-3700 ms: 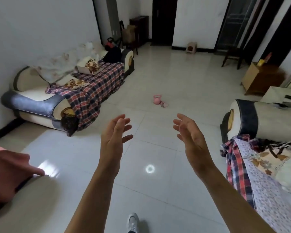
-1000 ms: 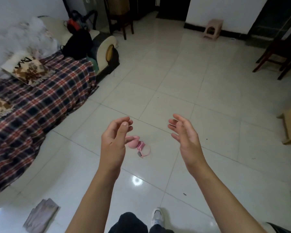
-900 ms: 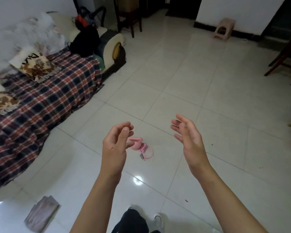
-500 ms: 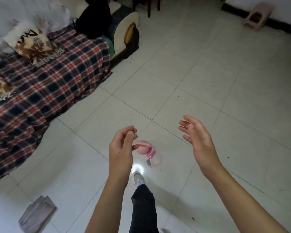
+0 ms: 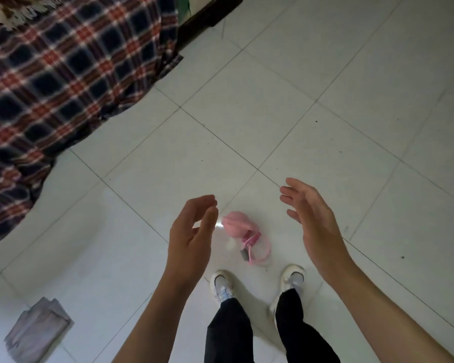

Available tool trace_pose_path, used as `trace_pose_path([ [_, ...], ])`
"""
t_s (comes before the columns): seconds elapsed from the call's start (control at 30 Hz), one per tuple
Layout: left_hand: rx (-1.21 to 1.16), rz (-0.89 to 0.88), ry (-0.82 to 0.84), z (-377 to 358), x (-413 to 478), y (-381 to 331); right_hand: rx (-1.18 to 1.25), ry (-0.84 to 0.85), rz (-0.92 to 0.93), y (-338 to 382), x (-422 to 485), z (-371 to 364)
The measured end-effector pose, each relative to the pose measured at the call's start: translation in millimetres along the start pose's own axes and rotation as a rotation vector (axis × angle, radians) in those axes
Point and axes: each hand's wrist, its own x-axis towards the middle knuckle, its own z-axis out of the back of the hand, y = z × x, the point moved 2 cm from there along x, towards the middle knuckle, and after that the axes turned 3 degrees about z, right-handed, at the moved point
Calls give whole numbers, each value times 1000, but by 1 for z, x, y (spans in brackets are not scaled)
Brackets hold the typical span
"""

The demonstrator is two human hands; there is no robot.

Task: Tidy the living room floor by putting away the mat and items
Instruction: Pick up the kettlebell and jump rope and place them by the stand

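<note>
Pink round pouch with looped strap (image 5: pixel 243 231) lies on white floor tiles at lower centre, between two empty, loosely open hands; left hand (image 5: pixel 192 238) nearer than right hand (image 5: pixel 312 221).

Pink pouch (image 5: pixel 236 223), red-navy plaid blanket (image 5: pixel 63 74), white floor (image 5: pixel 299 87)

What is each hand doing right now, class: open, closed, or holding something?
Left hand: open, fingers loosely curled, holding nothing.
Right hand: open, fingers relaxed, holding nothing.
</note>
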Motion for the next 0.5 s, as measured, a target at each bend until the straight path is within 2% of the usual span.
trace_pose_path([
  [0.13,38,38,-9,-22,43,73,-15,11,-33,-78,51,-9],
  [0.33,89,43,12,-64,101,172,-84,131,-54,-191,118,-27],
  [0.5,167,42,68,-94,144,245,-75,96,-117,-274,155,-39],
])
